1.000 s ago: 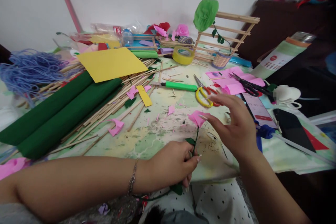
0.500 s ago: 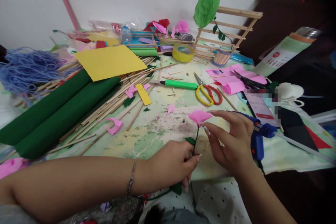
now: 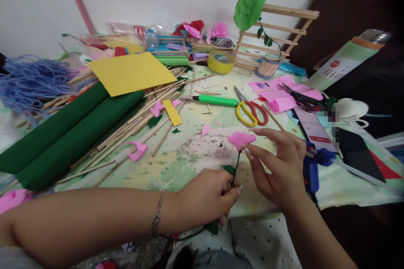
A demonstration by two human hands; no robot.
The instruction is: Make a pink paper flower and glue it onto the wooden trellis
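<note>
A pink paper flower (image 3: 240, 139) stands upright on a thin dark green wrapped stem (image 3: 237, 163), with a green leaf (image 3: 229, 169) partway down. My left hand (image 3: 211, 195) is closed round this stem below the leaf. More of the green stem and another leaf (image 3: 212, 227) show beneath my left wrist. At the flower's right side is my right hand (image 3: 277, 164), its fingers bent and apart. One fingertip lies at the petal edge and another near the flower's base; whether they press on the paper I cannot tell.
Scissors (image 3: 248, 109) and a green-handled knife (image 3: 217, 100) lie beyond the flower. Wooden sticks (image 3: 126, 128), dark green paper rolls (image 3: 78, 143) and a yellow sheet (image 3: 132, 75) are at left. A blue glue gun (image 3: 312, 170) and phone (image 3: 315, 128) lie right; a stick rack (image 3: 277, 29) stands behind.
The view has shifted very slightly. Both hands and the flower keep nearly the same positions, with the right fingertips still at the petals.
</note>
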